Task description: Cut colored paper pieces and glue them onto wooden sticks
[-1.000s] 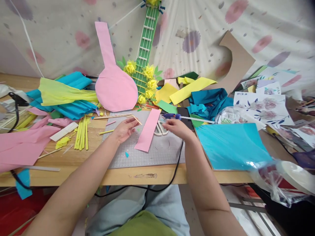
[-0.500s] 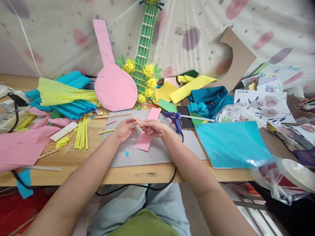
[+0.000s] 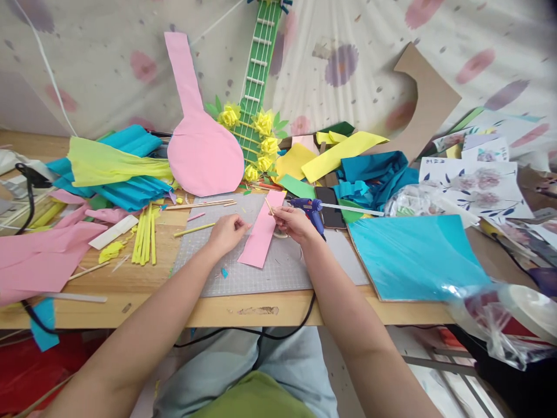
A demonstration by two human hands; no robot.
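Craft workspace: coloured paper (image 3: 108, 165), glue gun (image 3: 310, 209), cutting mat (image 3: 243, 273)

My arms are bare to the elbows, no sleeves, rings or watch on my left hand (image 3: 227, 233) or right hand (image 3: 296, 223). I wear a green top and pale grey-blue trousers.

your right hand (image 3: 292, 223) pinches a pale tan stick (image 3: 269, 206) over a plain pink paper strip (image 3: 262, 229), which lies on a grey cutting mat (image 3: 261, 273) ruled in a fine grid. just beside it you have a blue glue gun (image 3: 310, 207) with a black cord (image 3: 278, 328). you see a pink guitar cutout (image 3: 200, 145), a green guitar neck (image 3: 257, 69) with white frets and yellow paper flowers (image 3: 263, 123). teal sheet (image 3: 415, 255) on your right; backdrop cloth (image 3: 108, 58) is white with pink and purple blotches.
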